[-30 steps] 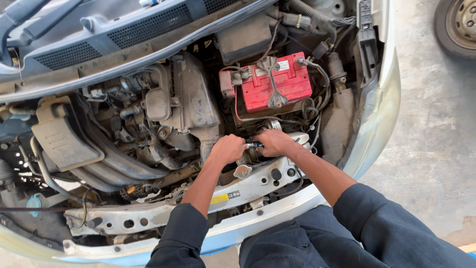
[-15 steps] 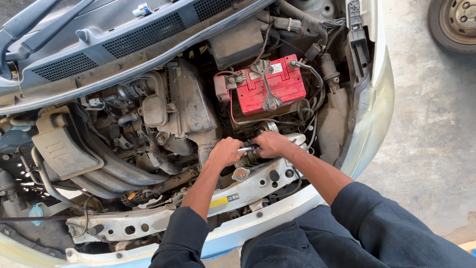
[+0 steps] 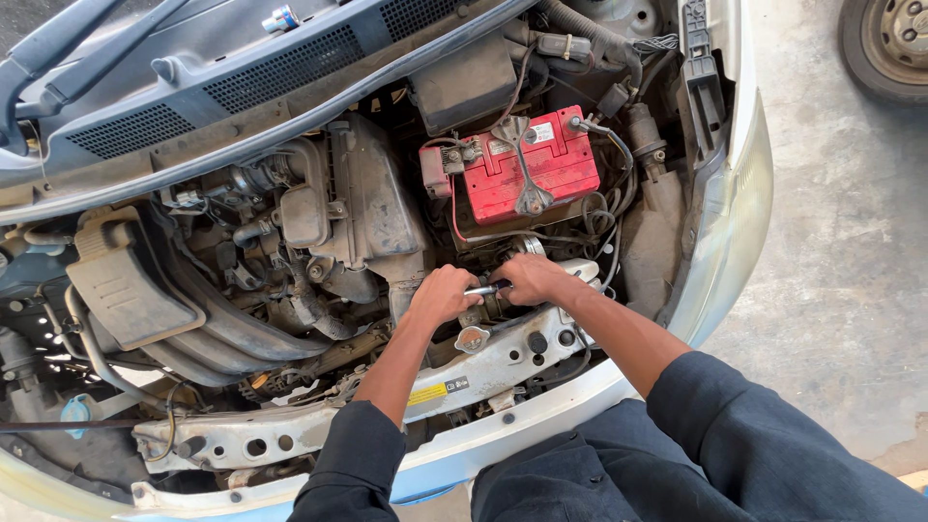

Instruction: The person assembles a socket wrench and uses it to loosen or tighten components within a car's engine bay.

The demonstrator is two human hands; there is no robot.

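Both my hands reach into an open car engine bay, just below a red battery (image 3: 530, 166). My left hand (image 3: 443, 295) is closed around one end of a shiny metal wrench (image 3: 486, 289). My right hand (image 3: 530, 278) grips its other end, where the tool's head is hidden under my fingers. A round metal cap (image 3: 472, 338) sits right under the hands, on the front crossmember (image 3: 329, 425).
A dusty air intake box (image 3: 372, 198) and ribbed engine cover (image 3: 135, 290) fill the left of the bay. Cables and hoses (image 3: 604, 227) run right of the battery. The pale bumper (image 3: 725, 232) borders a concrete floor (image 3: 841, 280), with a tyre (image 3: 884, 43) at top right.
The view has shifted slightly, with the bay sliding left and up. Both hands stay on the wrench at the same spot below the battery.
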